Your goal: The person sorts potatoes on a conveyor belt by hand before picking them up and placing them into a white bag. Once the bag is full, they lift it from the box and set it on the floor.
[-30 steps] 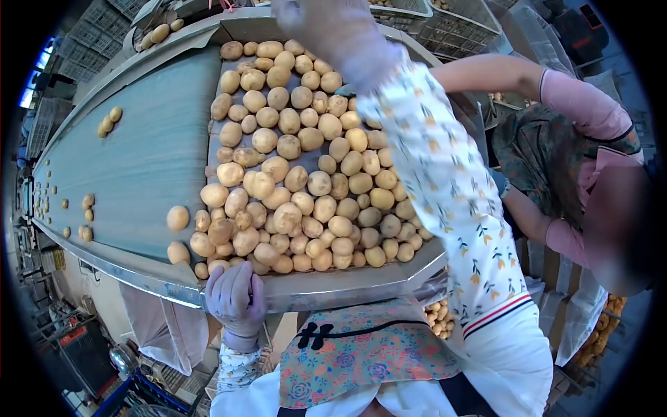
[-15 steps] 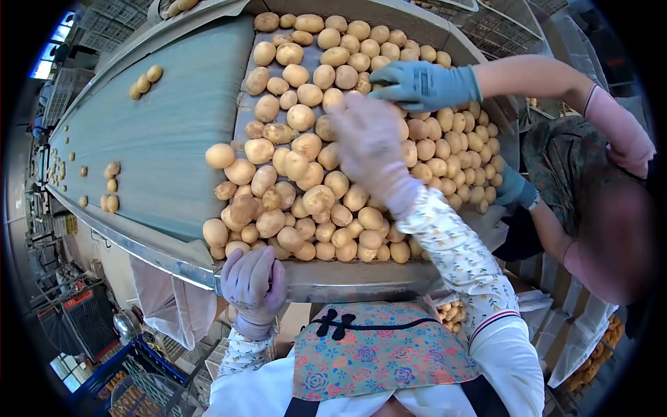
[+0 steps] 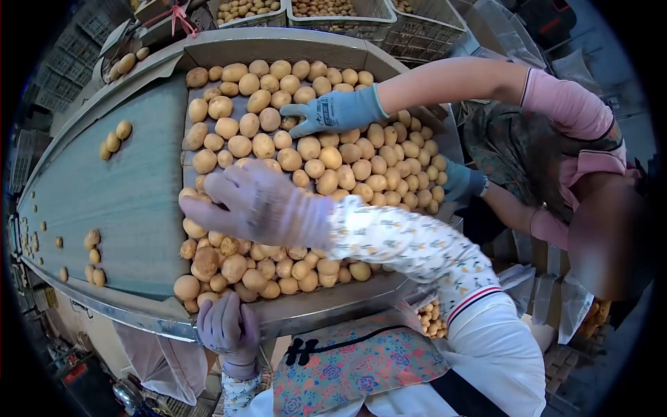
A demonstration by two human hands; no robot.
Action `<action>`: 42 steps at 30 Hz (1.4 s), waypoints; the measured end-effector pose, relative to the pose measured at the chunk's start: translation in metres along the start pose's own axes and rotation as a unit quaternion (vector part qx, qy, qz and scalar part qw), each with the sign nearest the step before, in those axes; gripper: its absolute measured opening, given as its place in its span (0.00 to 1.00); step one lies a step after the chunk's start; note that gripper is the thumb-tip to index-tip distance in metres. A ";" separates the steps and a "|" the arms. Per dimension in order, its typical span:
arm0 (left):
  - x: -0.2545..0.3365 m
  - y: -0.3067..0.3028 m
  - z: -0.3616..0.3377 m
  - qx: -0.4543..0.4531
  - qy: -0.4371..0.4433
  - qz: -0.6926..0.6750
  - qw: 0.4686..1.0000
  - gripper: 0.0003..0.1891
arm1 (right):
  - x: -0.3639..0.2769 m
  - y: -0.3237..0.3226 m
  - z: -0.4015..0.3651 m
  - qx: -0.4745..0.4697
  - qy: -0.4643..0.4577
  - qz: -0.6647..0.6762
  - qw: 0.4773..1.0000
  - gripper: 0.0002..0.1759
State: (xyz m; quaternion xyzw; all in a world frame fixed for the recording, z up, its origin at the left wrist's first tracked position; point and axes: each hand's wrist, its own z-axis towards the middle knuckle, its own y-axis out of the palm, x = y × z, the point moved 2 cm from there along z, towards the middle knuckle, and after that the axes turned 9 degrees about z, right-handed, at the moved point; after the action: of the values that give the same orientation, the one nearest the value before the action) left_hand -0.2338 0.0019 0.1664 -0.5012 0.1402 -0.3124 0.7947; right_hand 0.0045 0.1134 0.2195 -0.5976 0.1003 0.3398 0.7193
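My right hand (image 3: 253, 207), in a pale lilac glove, reaches over the potatoes (image 3: 267, 254) near the seam between the sorting table and the green belt. Its fingers are bent and apart, with a potato (image 3: 194, 227) just below them; I see nothing held, though the palm side is hidden. At the near corner, my left hand (image 3: 228, 332), gloved alike, is curled over the metal rim (image 3: 295, 318).
A co-worker's blue-gloved hand (image 3: 333, 111) touches potatoes at the far side; their other gloved hand (image 3: 460, 181) is at the right end. Several potatoes ride the green belt (image 3: 132, 187). Crates (image 3: 340, 24) of potatoes stand behind.
The view has shifted, so the table sits further left and lower. My right hand has moved left across the potatoes towards the belt. My left hand stays on the rim.
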 end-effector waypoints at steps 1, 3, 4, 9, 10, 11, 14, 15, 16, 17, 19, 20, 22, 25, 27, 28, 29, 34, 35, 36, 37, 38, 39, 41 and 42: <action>0.000 -0.001 -0.001 -0.001 0.000 -0.003 1.000 0.18 | -0.013 -0.060 0.003 -0.038 0.042 -0.022 0.998 0.13; -0.002 0.000 -0.002 -0.002 0.009 0.005 1.000 0.18 | 0.052 -0.123 -0.002 0.272 -0.063 0.144 0.949 0.16; -0.002 0.000 -0.001 -0.003 0.009 0.005 1.000 0.19 | 0.104 -0.128 -0.012 0.266 -0.102 -0.037 0.958 0.19; -0.001 -0.001 0.002 0.008 0.002 -0.011 1.000 0.19 | 0.124 -0.112 -0.027 0.312 -0.018 -0.226 0.923 0.25; -0.001 -0.001 0.002 -0.004 -0.003 -0.015 1.000 0.19 | 0.096 -0.081 -0.029 0.154 0.011 -0.077 0.985 0.27; -0.003 -0.001 0.003 -0.012 -0.005 -0.017 1.000 0.20 | 0.089 -0.038 -0.044 0.102 0.000 0.031 0.994 0.28; -0.003 -0.003 0.004 -0.004 0.001 -0.005 1.000 0.20 | 0.068 0.051 -0.083 0.105 0.060 0.000 0.993 0.33; -0.003 -0.002 0.005 0.004 -0.004 -0.001 1.000 0.21 | 0.063 0.065 -0.096 0.112 0.052 -0.070 0.990 0.35; -0.004 -0.002 0.005 0.010 -0.011 0.002 1.000 0.21 | 0.073 0.075 -0.107 0.084 0.054 -0.043 0.994 0.35; -0.004 -0.003 0.003 0.012 -0.017 0.006 1.000 0.21 | 0.083 0.078 -0.121 0.053 0.058 -0.013 0.997 0.35; -0.007 -0.003 0.000 0.020 -0.015 0.004 1.000 0.23 | 0.104 0.062 -0.137 0.040 0.099 -0.153 0.982 0.36; -0.008 -0.001 -0.001 0.030 -0.016 0.003 0.999 0.24 | 0.101 0.060 -0.136 0.101 0.106 -0.115 0.983 0.36; -0.005 -0.001 0.001 0.054 -0.023 0.006 0.998 0.22 | 0.081 0.059 -0.138 0.122 0.074 -0.051 0.988 0.34; -0.004 -0.002 0.000 0.005 -0.008 -0.007 1.000 0.17 | 0.056 0.063 -0.131 0.082 0.012 0.004 0.997 0.31; -0.003 0.000 0.002 0.001 -0.015 -0.012 1.000 0.15 | 0.090 0.070 -0.122 0.147 0.052 0.015 0.988 0.27; -0.003 0.000 0.001 -0.002 -0.019 -0.014 1.000 0.14 | 0.093 0.060 -0.120 0.197 0.059 -0.063 0.977 0.23; -0.004 0.000 0.000 -0.001 -0.019 -0.016 1.000 0.14 | 0.080 0.049 -0.112 0.198 0.043 -0.036 0.979 0.22; -0.001 -0.002 0.002 0.003 -0.016 -0.007 1.000 0.14 | 0.000 0.100 -0.064 0.046 -0.042 0.032 0.998 0.19; -0.001 -0.002 0.002 0.009 -0.012 -0.005 1.000 0.14 | -0.002 0.114 -0.063 0.026 -0.038 0.020 0.999 0.17; -0.001 -0.002 0.001 0.021 -0.005 -0.008 1.000 0.13 | -0.004 0.128 -0.062 0.006 -0.034 0.007 0.999 0.16; -0.002 -0.001 0.000 0.032 0.001 -0.015 0.999 0.13 | 0.002 0.125 -0.067 0.005 -0.035 0.022 0.999 0.15; -0.002 -0.001 0.000 0.034 -0.001 0.000 0.999 0.13 | 0.007 0.123 -0.073 0.004 -0.036 0.038 0.999 0.15; -0.001 -0.002 0.000 0.036 0.002 0.000 0.999 0.14 | 0.015 0.120 -0.082 0.013 -0.042 0.048 0.998 0.15; -0.001 -0.002 0.001 0.039 0.005 0.007 0.999 0.14 | 0.021 0.110 -0.093 0.029 -0.059 0.074 0.995 0.17; -0.002 -0.002 0.000 0.032 0.002 0.001 0.999 0.15 | 0.019 0.106 -0.095 0.048 -0.026 0.099 0.994 0.12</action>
State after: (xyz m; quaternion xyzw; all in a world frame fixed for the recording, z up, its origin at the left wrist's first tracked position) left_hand -0.2359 0.0023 0.1680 -0.4745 0.1326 -0.3169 0.8104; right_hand -0.0206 0.0379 0.1000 -0.5401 0.1564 0.4199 0.7124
